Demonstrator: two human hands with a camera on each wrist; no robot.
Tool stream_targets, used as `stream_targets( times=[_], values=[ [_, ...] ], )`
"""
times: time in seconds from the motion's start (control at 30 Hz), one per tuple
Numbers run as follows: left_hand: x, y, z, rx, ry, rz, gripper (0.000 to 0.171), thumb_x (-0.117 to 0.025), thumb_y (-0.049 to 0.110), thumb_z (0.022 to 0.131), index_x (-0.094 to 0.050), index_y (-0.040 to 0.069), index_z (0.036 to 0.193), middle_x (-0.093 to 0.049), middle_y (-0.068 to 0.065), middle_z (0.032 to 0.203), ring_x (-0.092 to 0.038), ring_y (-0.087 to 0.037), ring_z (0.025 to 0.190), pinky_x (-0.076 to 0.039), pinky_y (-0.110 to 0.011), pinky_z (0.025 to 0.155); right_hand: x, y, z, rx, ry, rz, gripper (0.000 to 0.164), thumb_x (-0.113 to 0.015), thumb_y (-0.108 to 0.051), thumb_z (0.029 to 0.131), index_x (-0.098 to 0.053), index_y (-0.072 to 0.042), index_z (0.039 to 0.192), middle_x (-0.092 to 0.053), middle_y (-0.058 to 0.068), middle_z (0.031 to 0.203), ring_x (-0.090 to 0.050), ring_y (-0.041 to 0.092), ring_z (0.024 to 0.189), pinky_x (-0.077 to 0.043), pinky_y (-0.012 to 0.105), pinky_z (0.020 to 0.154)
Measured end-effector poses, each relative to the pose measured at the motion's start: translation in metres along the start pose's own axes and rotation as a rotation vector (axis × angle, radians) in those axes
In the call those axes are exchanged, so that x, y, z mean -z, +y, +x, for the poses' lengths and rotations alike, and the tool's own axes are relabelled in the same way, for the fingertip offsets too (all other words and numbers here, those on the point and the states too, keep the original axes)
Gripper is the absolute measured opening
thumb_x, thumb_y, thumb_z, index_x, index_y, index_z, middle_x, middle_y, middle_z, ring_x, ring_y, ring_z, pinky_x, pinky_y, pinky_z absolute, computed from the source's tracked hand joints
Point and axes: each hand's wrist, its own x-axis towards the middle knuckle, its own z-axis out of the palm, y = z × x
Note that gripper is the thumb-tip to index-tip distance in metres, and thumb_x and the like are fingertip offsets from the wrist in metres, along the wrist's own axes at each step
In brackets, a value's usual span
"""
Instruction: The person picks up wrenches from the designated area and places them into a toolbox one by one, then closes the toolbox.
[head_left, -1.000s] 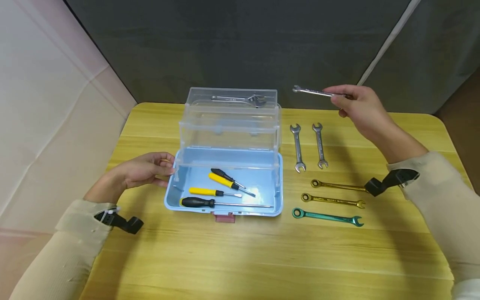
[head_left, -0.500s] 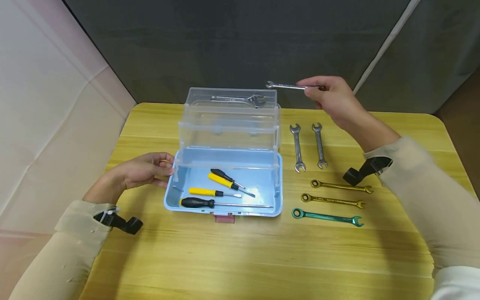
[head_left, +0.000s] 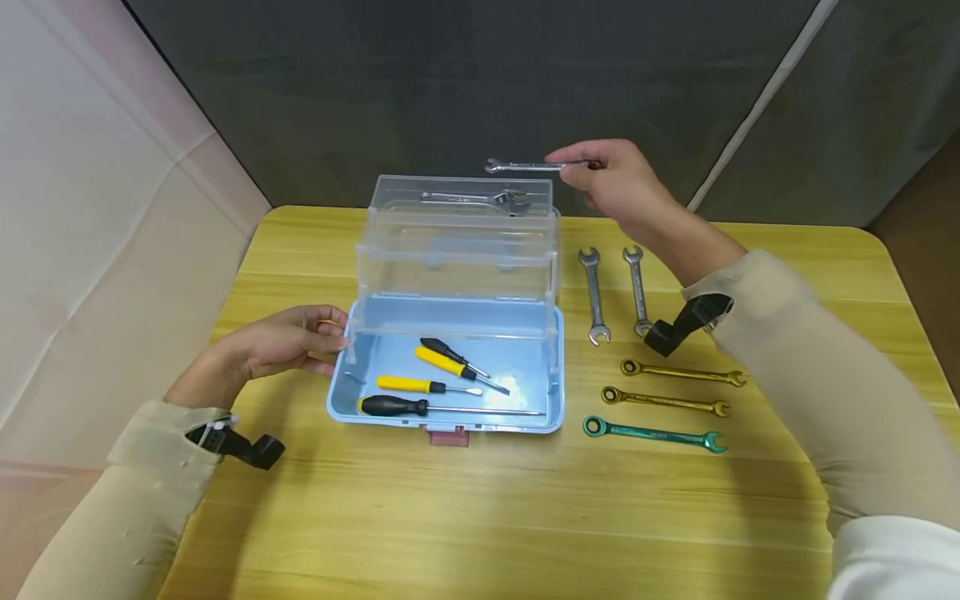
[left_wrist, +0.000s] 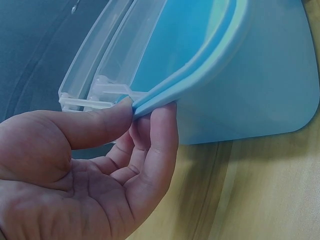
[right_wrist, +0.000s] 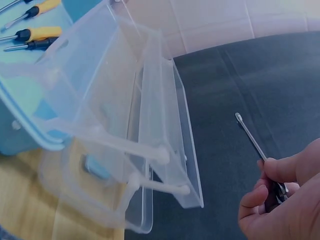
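Observation:
The thumb and fingers of my left hand point(head_left: 288, 342) pinch the left rim of a light blue toolbox point(head_left: 557, 398); the left wrist view shows the thumb on top of the rim point(left_wrist: 187, 82) and fingertips below it. My right hand point(head_left: 626, 187) holds a silver wrench point(head_left: 517, 167) by one end, level above the back of the raised clear trays point(head_left: 457, 225). Its other end points left, and the fingers hide the held end. An adjustable wrench point(head_left: 513, 202) lies in the top tray. In the right wrist view the held wrench point(right_wrist: 251, 136) is apart from the trays.
Several screwdrivers point(head_left: 405, 384) lie in the box's bottom. Right of it, two silver wrenches point(head_left: 595, 296) lie upright in view, with two gold wrenches point(head_left: 667, 402) and a green wrench point(head_left: 652, 433) nearer on the wooden table point(head_left: 480, 517). A dark panel point(head_left: 480, 92) stands behind.
My right hand has moved left with the silver wrench, from beyond the right side of the toolbox to above its top tray. The left hand has stayed on the rim.

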Motion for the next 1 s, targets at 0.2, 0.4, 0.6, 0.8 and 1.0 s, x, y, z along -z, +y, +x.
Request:
stream_targets(
  times=[0.2,0.4,0.6,0.8,1.0],
  values=[
    [0.0,-0.001,0.0,-0.002,0.006,0.006,0.018,-0.055,0.002,0.104,-0.044,0.001,0.118,-0.062,-0.002,0.099,-0.066,-0.017,0.092,-0.06,-0.035,0.084,-0.018,-0.011,0.012,-0.031,-0.012,-0.01,0.032,-0.054,-0.018,0.107,-0.064,-0.017,0.137,-0.052,0.001,0.118,-0.033,0.015,0.054,-0.035,0.027,0.062],
    [0.0,-0.001,0.0,-0.007,-0.002,0.003,0.016,-0.055,0.002,0.104,-0.045,0.001,0.117,-0.061,-0.002,0.099,-0.066,-0.017,0.092,-0.06,-0.035,0.083,-0.037,-0.018,0.023,-0.032,-0.028,-0.054,0.032,-0.054,-0.017,0.107,-0.065,-0.018,0.137,-0.053,-0.002,0.143,-0.054,0.014,0.086,-0.042,0.029,0.075],
    [0.0,-0.001,0.0,-0.01,-0.009,0.002,0.017,-0.055,0.003,0.104,-0.045,0.001,0.118,-0.061,-0.002,0.099,-0.066,-0.017,0.091,-0.06,-0.034,0.083,-0.052,-0.025,0.034,-0.01,-0.063,-0.051,0.031,-0.055,-0.014,0.106,-0.066,-0.013,0.135,-0.053,0.0,0.145,-0.048,0.014,0.12,-0.041,0.027,0.089],
    [0.0,-0.001,0.0,-0.01,-0.01,0.0,0.017,-0.055,0.003,0.104,-0.045,0.001,0.118,-0.062,-0.002,0.1,-0.066,-0.016,0.092,-0.06,-0.035,0.084,-0.07,-0.031,0.042,-0.023,-0.085,-0.072,0.029,-0.056,-0.013,0.105,-0.068,-0.011,0.132,-0.057,0.001,0.137,-0.048,0.016,0.106,-0.041,0.026,0.08],
    [0.001,-0.001,0.0,-0.009,-0.005,0.002,0.017,-0.055,0.002,0.104,-0.044,0.001,0.118,-0.061,-0.002,0.1,-0.066,-0.017,0.092,-0.06,-0.035,0.084,-0.087,-0.034,0.048,-0.047,-0.107,-0.101,0.027,-0.058,-0.013,0.105,-0.069,-0.011,0.129,-0.059,0.002,0.135,-0.052,0.017,0.111,-0.047,0.026,0.092]
  ],
)
